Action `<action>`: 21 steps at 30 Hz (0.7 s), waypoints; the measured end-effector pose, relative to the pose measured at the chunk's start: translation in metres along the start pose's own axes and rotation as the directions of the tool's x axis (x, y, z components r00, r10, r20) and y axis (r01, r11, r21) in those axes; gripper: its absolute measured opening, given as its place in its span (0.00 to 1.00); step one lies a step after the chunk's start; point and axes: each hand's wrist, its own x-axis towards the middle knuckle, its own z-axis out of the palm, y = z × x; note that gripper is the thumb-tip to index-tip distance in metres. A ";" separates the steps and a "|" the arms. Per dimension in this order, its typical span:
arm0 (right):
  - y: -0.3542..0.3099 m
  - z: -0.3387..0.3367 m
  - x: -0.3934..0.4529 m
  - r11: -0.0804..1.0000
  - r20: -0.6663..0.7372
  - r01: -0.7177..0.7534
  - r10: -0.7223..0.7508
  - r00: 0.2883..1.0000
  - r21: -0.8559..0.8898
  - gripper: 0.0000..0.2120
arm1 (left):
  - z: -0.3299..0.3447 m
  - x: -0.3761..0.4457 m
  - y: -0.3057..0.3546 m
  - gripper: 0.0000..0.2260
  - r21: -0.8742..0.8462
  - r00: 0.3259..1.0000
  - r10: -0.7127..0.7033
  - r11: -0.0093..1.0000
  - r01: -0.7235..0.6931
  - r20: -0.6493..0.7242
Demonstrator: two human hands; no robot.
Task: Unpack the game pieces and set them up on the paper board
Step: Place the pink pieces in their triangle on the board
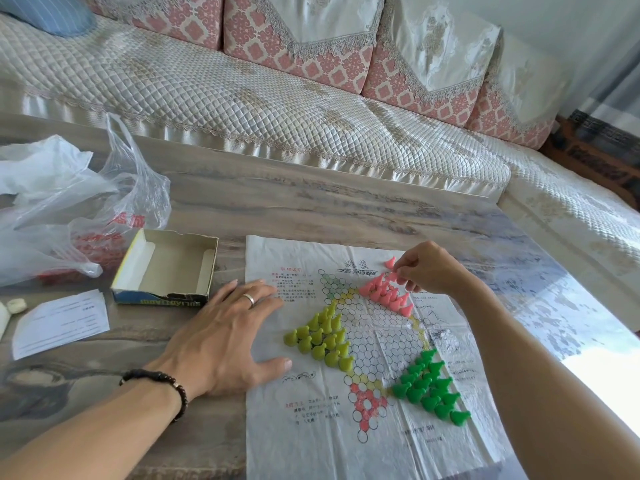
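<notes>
A white paper board with a printed star of circles lies on the table. Three groups of cone pieces stand on it: pink pieces at the far point, yellow-green pieces on the left, dark green pieces on the right. One pink piece sits alone just beyond the pink group. My right hand hovers at the far edge of the pink group, fingertips pinched on a pink piece. My left hand, fingers spread, presses flat on the board's left edge.
An open cardboard box stands left of the board. Crumpled clear plastic bags lie at the far left, a white printed slip in front of them. A quilted sofa runs behind the table.
</notes>
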 end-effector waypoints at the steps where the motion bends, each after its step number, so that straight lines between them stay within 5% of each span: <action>1: 0.000 0.000 -0.001 1.000 0.004 0.006 -0.006 1.000 -0.012 0.06 | 0.000 0.000 0.000 0.40 0.002 1.000 -0.001 1.000 0.001 0.001; 21: -0.001 0.009 0.001 0.996 0.019 0.054 -0.053 0.998 -0.075 0.06 | 0.000 0.000 0.000 0.40 -0.011 1.000 0.007 1.000 -0.007 -0.005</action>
